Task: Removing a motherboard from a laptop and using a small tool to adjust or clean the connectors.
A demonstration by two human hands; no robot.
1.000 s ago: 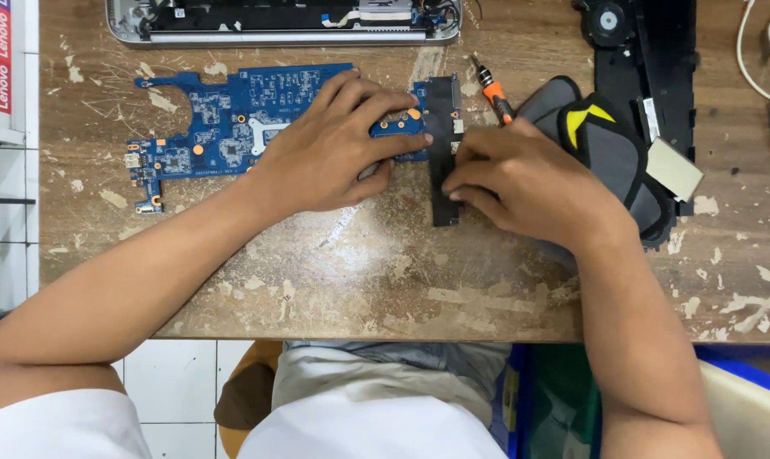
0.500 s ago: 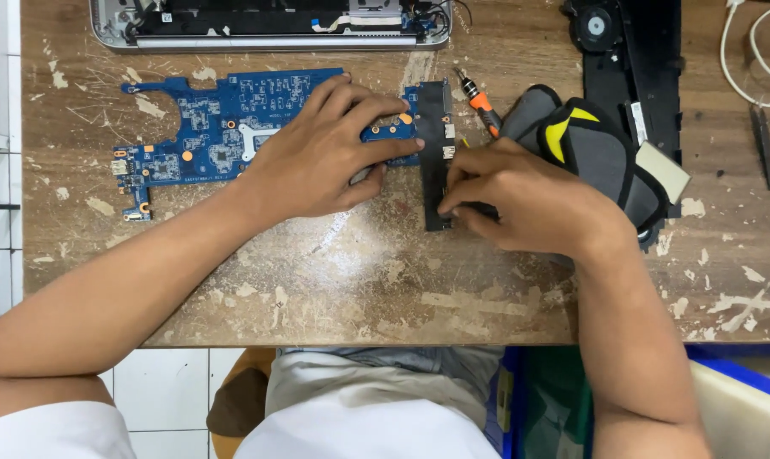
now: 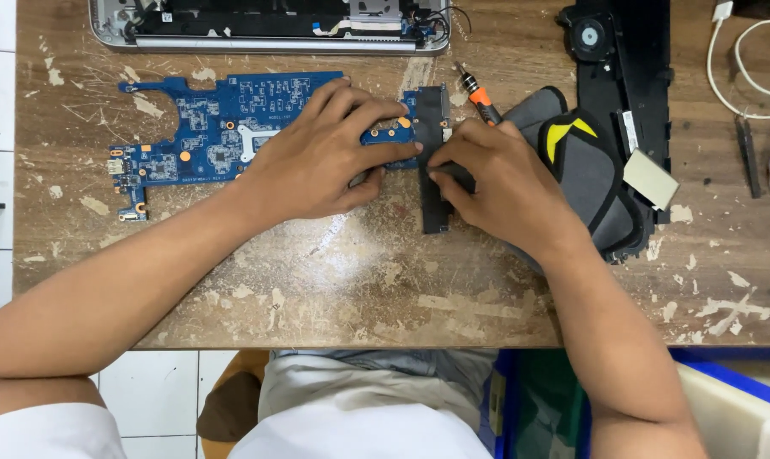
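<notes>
Scarred wooden table (image 3: pixel 334 289): left hand (image 3: pixel 317 157) pressed flat on blue board (image 3: pixel 206 127) (fingers spread, gripping nothing), right hand (image 3: pixel 500 183) pinched black strip (image 3: pixel 433 200) at board's right end, near screwdriver (image 3: pixel 480 95).

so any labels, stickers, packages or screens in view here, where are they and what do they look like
Small white rectangular label: on the black plastic laptop panel at top right, right of the right hand; print too small to tell.
Pale beige square pad: on that panel's lower edge, beside the grey and yellow fabric pouch; blank, tilted.
No screens or packages in view.
</notes>
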